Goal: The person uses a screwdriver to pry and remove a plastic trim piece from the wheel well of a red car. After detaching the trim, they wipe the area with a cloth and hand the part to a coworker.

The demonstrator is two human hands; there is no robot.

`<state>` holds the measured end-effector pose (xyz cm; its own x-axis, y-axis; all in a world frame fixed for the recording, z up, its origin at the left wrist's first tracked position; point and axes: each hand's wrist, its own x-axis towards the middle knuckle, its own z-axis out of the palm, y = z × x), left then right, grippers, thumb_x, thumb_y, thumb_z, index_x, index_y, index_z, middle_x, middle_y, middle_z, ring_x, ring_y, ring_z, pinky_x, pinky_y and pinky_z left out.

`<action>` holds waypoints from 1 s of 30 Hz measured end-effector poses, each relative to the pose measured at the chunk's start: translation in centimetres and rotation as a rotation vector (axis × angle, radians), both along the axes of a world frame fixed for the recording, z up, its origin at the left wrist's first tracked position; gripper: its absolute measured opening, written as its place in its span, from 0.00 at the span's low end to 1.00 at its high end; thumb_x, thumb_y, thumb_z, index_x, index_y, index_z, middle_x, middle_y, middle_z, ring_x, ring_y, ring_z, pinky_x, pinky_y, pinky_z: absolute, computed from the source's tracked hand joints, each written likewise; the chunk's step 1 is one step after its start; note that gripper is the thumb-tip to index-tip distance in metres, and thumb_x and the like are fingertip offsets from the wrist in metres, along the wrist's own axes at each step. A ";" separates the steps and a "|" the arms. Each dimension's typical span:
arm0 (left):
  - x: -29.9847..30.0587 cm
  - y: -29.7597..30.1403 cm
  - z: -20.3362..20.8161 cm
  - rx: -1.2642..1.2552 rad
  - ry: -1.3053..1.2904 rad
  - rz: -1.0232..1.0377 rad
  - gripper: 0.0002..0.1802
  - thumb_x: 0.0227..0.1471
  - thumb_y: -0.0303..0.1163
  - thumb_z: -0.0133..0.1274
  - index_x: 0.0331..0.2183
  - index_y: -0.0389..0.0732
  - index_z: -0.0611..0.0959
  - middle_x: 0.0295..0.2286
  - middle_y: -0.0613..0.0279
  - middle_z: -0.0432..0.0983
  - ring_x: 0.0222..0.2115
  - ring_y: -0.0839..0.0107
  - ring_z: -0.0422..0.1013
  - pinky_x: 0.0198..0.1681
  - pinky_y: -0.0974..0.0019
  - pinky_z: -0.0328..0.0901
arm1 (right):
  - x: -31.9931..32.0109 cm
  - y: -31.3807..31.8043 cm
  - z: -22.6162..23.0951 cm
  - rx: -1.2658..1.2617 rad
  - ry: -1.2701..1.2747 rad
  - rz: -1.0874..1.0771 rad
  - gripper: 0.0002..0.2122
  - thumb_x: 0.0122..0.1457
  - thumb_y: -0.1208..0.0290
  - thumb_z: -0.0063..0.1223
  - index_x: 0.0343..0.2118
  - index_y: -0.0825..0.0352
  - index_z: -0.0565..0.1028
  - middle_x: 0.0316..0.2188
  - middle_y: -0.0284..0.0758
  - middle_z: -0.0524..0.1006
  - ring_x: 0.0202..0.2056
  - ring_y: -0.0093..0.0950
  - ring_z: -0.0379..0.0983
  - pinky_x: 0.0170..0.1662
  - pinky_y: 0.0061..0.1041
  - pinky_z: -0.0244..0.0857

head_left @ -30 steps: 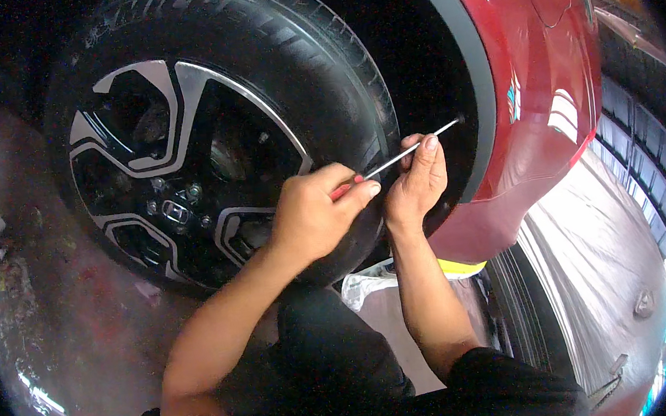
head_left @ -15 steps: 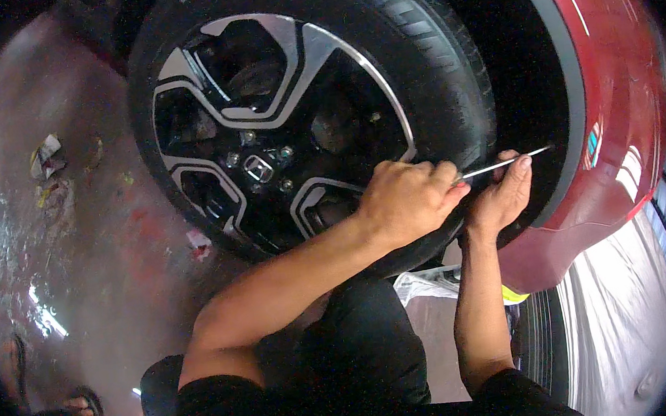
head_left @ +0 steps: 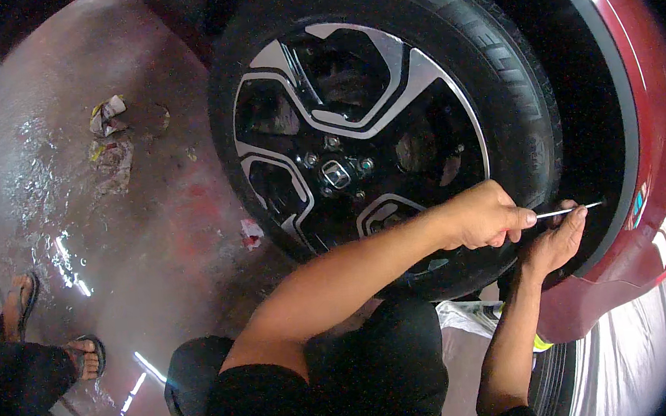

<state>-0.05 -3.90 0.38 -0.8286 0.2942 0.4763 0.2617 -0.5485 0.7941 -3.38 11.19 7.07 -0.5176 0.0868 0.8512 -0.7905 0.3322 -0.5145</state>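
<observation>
The wheel point(head_left: 336, 174) sits in the middle, with its tyre point(head_left: 520, 128) around it, and the wheel arch point(head_left: 626, 119) lies to the right, with the body panel point(head_left: 654, 77) beyond. Before the tyre's lower right part is the left hand point(head_left: 486, 215); just right of it, the right hand point(head_left: 552, 248). The tool point(head_left: 549, 214) runs from the left hand to the right one, its tip just inside the arch (whether it touches there, one cannot tell). Scraps point(head_left: 109, 116) lie on the floor point(head_left: 146, 240) left of the wheel; below them, at the far left, are another person's feet point(head_left: 86, 358).
</observation>
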 end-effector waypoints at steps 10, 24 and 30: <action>1.3 2.7 -1.0 -0.397 0.521 1.346 0.17 0.48 0.43 0.57 0.24 0.38 0.80 0.16 0.53 0.74 0.17 0.61 0.72 0.21 0.58 0.65 | -0.3 0.1 -0.3 0.037 0.022 -0.025 0.17 0.66 0.60 0.38 0.28 0.68 0.71 0.25 0.28 0.67 0.26 0.20 0.60 0.32 0.21 0.57; 0.4 -0.6 0.9 -0.111 0.028 0.129 0.18 0.56 0.39 0.50 0.24 0.34 0.78 0.12 0.69 0.64 0.12 0.83 0.57 0.14 0.76 0.51 | 0.7 -1.0 0.2 -0.051 -0.012 0.137 0.17 0.65 0.58 0.41 0.26 0.65 0.72 0.18 0.21 0.62 0.21 0.13 0.52 0.25 0.16 0.45; 1.2 2.2 -0.2 -0.366 0.512 1.075 0.13 0.49 0.37 0.58 0.23 0.38 0.76 0.14 0.61 0.71 0.15 0.65 0.70 0.19 0.65 0.62 | 0.9 -1.1 0.3 -0.045 0.018 0.068 0.18 0.66 0.57 0.38 0.25 0.65 0.71 0.19 0.22 0.62 0.22 0.13 0.53 0.25 0.16 0.46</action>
<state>1.14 -1.70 0.22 -0.4747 -0.2339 0.8485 0.7652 0.3665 0.5292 -2.50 10.08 7.34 -0.5081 0.0906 0.8565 -0.8198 0.2542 -0.5132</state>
